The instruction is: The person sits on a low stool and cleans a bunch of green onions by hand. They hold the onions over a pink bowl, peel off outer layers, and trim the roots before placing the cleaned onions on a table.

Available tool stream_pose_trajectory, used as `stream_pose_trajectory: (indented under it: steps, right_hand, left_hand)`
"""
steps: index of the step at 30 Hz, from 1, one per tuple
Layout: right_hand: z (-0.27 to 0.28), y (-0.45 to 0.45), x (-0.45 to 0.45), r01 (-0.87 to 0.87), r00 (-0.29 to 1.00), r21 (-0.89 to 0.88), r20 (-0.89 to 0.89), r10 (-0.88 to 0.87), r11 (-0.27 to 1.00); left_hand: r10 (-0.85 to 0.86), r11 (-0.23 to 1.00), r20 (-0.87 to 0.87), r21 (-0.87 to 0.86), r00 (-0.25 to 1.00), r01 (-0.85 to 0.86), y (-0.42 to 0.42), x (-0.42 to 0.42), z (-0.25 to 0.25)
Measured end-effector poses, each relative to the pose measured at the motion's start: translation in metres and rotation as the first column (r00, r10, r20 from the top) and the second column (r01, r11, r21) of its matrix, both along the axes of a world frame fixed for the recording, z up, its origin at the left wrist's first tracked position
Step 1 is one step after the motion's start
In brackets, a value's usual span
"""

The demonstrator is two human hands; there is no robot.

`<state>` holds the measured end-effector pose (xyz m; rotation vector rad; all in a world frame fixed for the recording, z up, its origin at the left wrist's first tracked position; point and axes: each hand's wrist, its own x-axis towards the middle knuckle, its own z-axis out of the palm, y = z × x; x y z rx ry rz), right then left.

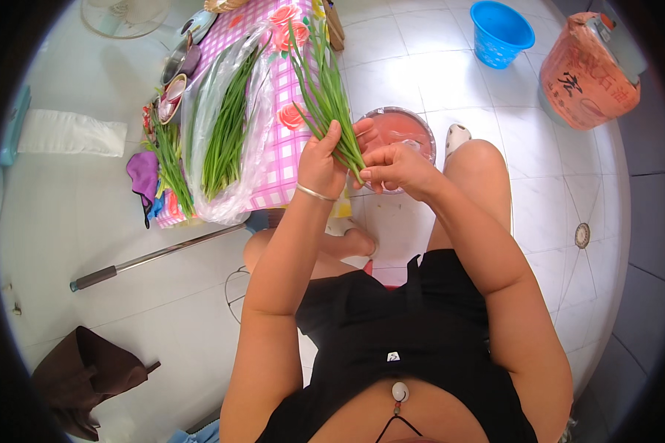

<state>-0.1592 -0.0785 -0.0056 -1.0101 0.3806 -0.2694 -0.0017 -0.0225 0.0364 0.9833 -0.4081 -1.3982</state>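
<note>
A bunch of long green Chinese chives point(332, 94) lies across my left hand point(327, 158), whose thumb presses on the stalks. At their lower ends, my right hand point(402, 169) pinches the stalk tips between thumb and fingers. Beneath both hands stands a round red bin point(402, 124) with a clear plastic liner, partly hidden by them. More green chives point(227, 138) rest in an open clear plastic bag point(257, 149) on the table, left of my hands. A smaller pile of green stalks point(169, 149) lies at the table's left edge.
A pink checked tablecloth point(274, 177) with roses covers the table. Bowls and a metal pot point(177, 61) stand along its far left side. A blue bucket point(501, 39) and a container in an orange-red bag point(587, 77) are at upper right. A broom point(172, 247) lies left of my legs.
</note>
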Motion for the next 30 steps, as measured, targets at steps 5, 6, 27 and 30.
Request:
stream_pose_trajectory:
  steps: [5, 6, 27, 30]
  right_hand:
    - [0.003, 0.005, 0.006, -0.09, 0.994, -0.093, -0.076, 0.083, 0.992]
    - [0.002, 0.006, 0.007, -0.114, 0.99, -0.127, -0.102, 0.101, 0.985]
    - [-0.028, 0.0, 0.023, 0.079, 0.932, -0.246, -0.325, -0.159, 0.966]
    - [-0.04, -0.005, 0.025, 0.06, 0.925, -0.29, -0.344, -0.163, 0.955]
  left_hand:
    - [0.044, 0.998, 0.007, -0.047, 0.999, -0.044, 0.009, 0.009, 0.001]
    - [0.055, 0.997, 0.021, -0.065, 0.998, -0.053, 0.012, 0.013, 0.002]
    - [0.253, 0.635, 0.956, -0.281, -0.15, -0.719, 0.179, 0.349, 0.061]
    - [-0.079, 0.7, 0.925, -0.215, -0.372, -0.681, 0.175, 0.36, 0.037]
